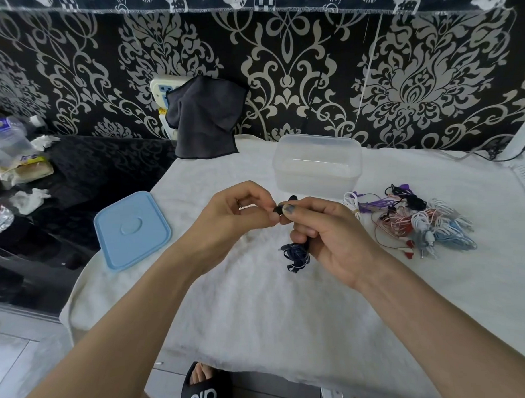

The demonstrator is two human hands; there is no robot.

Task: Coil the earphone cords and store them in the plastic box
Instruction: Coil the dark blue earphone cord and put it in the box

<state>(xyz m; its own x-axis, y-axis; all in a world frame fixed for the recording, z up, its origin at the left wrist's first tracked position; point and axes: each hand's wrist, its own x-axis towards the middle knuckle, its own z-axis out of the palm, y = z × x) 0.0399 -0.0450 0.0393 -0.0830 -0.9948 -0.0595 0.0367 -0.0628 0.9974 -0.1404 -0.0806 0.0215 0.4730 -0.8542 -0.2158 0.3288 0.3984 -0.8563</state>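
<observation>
Head view, near edge: black slide sandal (pixel 202 387) showing on grey floor tiles, below the hem of a fluffy white cloth (pixel 251 317) covering the table.

Mid-table: both hands meeting over the cloth. Right hand (pixel 328 240) curling round a dark navy earphone cord (pixel 295 256), thin and flat-looking, its bundle hanging in loose loops just under the fist. Left hand (pixel 240 216) pinching the black end piece at thumb and fingertip, just beside the right thumb. Looking like coiling in progress on this one cord, not finished.

Right of the hands: tangled pile of earphones (pixel 412 222) lying on the cloth, white, purple, red-striped, pale blue and black cords, glossy and thin, mostly uncoiled. Left, at the cloth edge: light blue lid (pixel 132 230), flat, smooth, rounded corners, lying off the box.

Further back: clear plastic box (pixel 316 166), rounded rectangle, translucent walls, appearing to hold nothing yet. So storing not started; nearly all of the task remaining.

Far: dark grey cloth (pixel 206 119) draping soft over a wall socket, against black-and-silver damask wallpaper (pixel 408 84).
</observation>
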